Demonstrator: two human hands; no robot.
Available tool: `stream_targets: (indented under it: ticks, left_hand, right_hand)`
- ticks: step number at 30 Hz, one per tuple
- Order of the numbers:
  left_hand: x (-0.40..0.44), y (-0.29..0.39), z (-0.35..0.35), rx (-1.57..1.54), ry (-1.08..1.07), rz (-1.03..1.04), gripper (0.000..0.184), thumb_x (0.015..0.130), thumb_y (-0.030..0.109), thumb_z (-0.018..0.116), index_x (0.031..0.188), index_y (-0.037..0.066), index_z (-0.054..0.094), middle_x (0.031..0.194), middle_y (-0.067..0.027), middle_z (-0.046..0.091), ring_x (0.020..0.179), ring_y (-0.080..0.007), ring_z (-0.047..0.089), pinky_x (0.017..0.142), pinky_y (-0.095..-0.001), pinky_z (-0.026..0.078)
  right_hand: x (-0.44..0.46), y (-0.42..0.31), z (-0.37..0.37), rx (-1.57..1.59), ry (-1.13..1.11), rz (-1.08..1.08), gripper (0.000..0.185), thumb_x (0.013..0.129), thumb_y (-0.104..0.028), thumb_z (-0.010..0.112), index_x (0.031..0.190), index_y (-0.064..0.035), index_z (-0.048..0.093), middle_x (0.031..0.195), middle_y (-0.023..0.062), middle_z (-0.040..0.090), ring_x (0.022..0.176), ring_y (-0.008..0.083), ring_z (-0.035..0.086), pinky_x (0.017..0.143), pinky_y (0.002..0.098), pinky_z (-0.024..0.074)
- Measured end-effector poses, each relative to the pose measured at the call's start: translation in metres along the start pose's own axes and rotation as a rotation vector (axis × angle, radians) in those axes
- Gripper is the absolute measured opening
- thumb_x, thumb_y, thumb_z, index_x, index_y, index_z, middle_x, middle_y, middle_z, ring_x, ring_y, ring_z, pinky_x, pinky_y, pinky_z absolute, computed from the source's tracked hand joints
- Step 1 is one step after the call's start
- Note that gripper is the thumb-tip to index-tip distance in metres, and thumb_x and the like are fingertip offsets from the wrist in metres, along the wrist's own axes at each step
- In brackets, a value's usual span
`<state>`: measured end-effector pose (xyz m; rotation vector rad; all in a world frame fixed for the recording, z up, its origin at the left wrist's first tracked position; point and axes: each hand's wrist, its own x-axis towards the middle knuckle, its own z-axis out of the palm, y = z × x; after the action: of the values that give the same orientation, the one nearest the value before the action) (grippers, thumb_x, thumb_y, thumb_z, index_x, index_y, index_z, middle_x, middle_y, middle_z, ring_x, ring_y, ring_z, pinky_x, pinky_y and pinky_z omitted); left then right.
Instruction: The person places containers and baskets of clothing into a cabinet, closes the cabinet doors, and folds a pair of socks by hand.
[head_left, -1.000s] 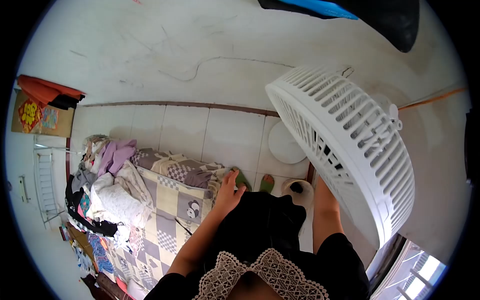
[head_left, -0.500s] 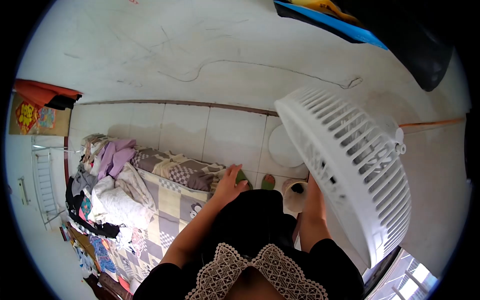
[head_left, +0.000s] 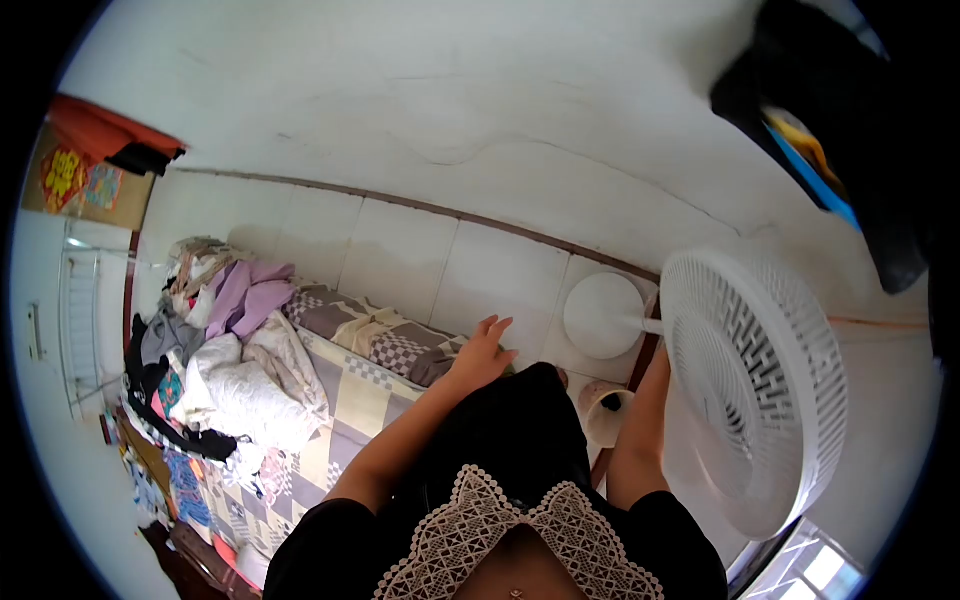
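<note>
A white standing fan (head_left: 750, 390) rises at my right, its caged head large in view and its round base (head_left: 603, 315) on the floor near the wall. My right hand (head_left: 658, 352) reaches up to the fan, just behind the near side of the cage. Its fingers are hidden there, so I cannot make out its grip. My left hand (head_left: 483, 355) hangs over the bed's edge, fingers spread and holding nothing. Beneath and beside it lies a brown and cream checked cloth (head_left: 400, 345).
On the left, a bed with a checked sheet (head_left: 350, 390) carries heaped clothes, including a purple garment (head_left: 250, 300) and white bedding (head_left: 240, 395). A pale bin (head_left: 605, 420) stands by my knees. Dark bags (head_left: 800, 90) hang on the wall at upper right.
The fan's head has turned, showing more of its front grille, and it sits lower and farther right. Its pole now shows. My view has shifted; my left hand stays open.
</note>
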<state>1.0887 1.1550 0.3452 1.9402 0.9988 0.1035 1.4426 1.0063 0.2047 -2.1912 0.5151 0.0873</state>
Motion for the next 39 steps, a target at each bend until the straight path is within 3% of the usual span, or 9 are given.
stream_targets:
  ticks: [8, 11, 12, 13, 15, 17, 19, 25, 39]
  left_hand:
    - [0.009, -0.049, -0.05, -0.054, 0.152, -0.142, 0.057, 0.08, 0.028, 0.062, 0.13, 0.01, 0.04, 0.132, -0.0247, 0.036, 0.111, -0.0407, 0.047, 0.091, -0.0418, 0.043]
    - [0.023, -0.06, -0.069, -0.063, 0.239, -0.154, 0.058, 0.08, 0.028, 0.063, 0.13, 0.011, 0.04, 0.131, -0.025, 0.037, 0.113, -0.0412, 0.046, 0.092, -0.0422, 0.041]
    - [0.028, -0.06, -0.08, -0.081, 0.251, -0.17, 0.058, 0.08, 0.028, 0.063, 0.131, 0.012, 0.04, 0.131, -0.025, 0.037, 0.114, -0.0414, 0.045, 0.093, -0.0425, 0.041]
    - [0.035, -0.06, -0.09, -0.098, 0.265, -0.184, 0.059, 0.079, 0.029, 0.063, 0.131, 0.012, 0.04, 0.131, -0.0251, 0.037, 0.114, -0.0416, 0.045, 0.094, -0.0428, 0.04]
    - [0.052, -0.073, -0.103, -0.089, 0.329, -0.202, 0.059, 0.079, 0.029, 0.063, 0.131, 0.012, 0.04, 0.132, -0.0252, 0.037, 0.114, -0.0417, 0.045, 0.094, -0.0429, 0.04]
    - [0.064, -0.082, -0.123, -0.072, 0.39, -0.227, 0.059, 0.08, 0.029, 0.063, 0.131, 0.012, 0.04, 0.132, -0.0253, 0.037, 0.114, -0.0418, 0.045, 0.094, -0.043, 0.04]
    - [0.074, -0.084, -0.145, -0.092, 0.451, -0.286, 0.058, 0.08, 0.029, 0.063, 0.131, 0.013, 0.04, 0.131, -0.0248, 0.037, 0.114, -0.042, 0.045, 0.094, -0.0432, 0.04]
    - [0.066, -0.103, -0.204, -0.159, 0.717, -0.451, 0.058, 0.079, 0.027, 0.064, 0.129, 0.011, 0.041, 0.132, -0.0238, 0.037, 0.112, -0.0425, 0.046, 0.092, -0.0446, 0.042]
    - [-0.03, -0.265, -0.306, -0.256, 0.951, -0.755, 0.057, 0.078, 0.028, 0.065, 0.127, 0.01, 0.043, 0.131, -0.0248, 0.037, 0.111, -0.0421, 0.048, 0.093, -0.0434, 0.041]
  right_hand:
    - [-0.077, -0.04, 0.046, -0.081, -0.004, -0.02, 0.052, 0.089, -0.016, 0.052, 0.13, 0.0089, 0.033, 0.132, 0.0237, 0.041, 0.11, 0.0332, 0.052, 0.091, 0.0364, 0.0425]
    - [-0.122, -0.062, 0.091, -0.163, -0.249, -0.204, 0.052, 0.089, -0.018, 0.051, 0.129, 0.0108, 0.034, 0.133, 0.0242, 0.04, 0.111, 0.034, 0.05, 0.091, 0.038, 0.0426]
    - [-0.138, -0.082, 0.098, -0.053, -0.538, -0.07, 0.052, 0.089, -0.018, 0.051, 0.129, 0.0111, 0.034, 0.131, 0.0247, 0.041, 0.113, 0.0346, 0.048, 0.091, 0.039, 0.0424]
    - [-0.16, -0.096, 0.115, -0.058, -0.568, -0.089, 0.052, 0.089, -0.018, 0.051, 0.129, 0.0111, 0.034, 0.131, 0.0247, 0.041, 0.113, 0.0346, 0.048, 0.091, 0.039, 0.0424]
    - [-0.204, -0.125, 0.152, -0.078, -0.691, -0.12, 0.053, 0.089, -0.02, 0.051, 0.133, 0.0024, 0.034, 0.127, 0.0218, 0.046, 0.109, 0.0304, 0.051, 0.091, 0.0362, 0.042]
    - [-0.236, -0.131, 0.199, -0.243, -0.699, -0.317, 0.049, 0.089, -0.019, 0.052, 0.131, 0.0023, 0.036, 0.122, 0.0198, 0.05, 0.106, 0.0269, 0.052, 0.09, 0.0335, 0.042]
    - [-0.282, -0.145, 0.222, -0.009, -1.023, -0.665, 0.038, 0.089, -0.015, 0.053, 0.121, 0.0028, 0.043, 0.104, 0.0129, 0.057, 0.091, 0.0227, 0.057, 0.083, 0.0308, 0.0447]
    - [-0.418, -0.201, 0.251, -0.082, -1.53, -0.935, 0.037, 0.089, -0.014, 0.052, 0.122, 0.0011, 0.043, 0.1, 0.0099, 0.057, 0.088, 0.0182, 0.056, 0.08, 0.029, 0.0453]
    - [-0.689, -0.192, 0.314, -0.243, -2.113, -1.084, 0.033, 0.09, -0.02, 0.052, 0.116, 0.0004, 0.048, 0.094, 0.0086, 0.058, 0.083, 0.0145, 0.057, 0.076, 0.0263, 0.0456]
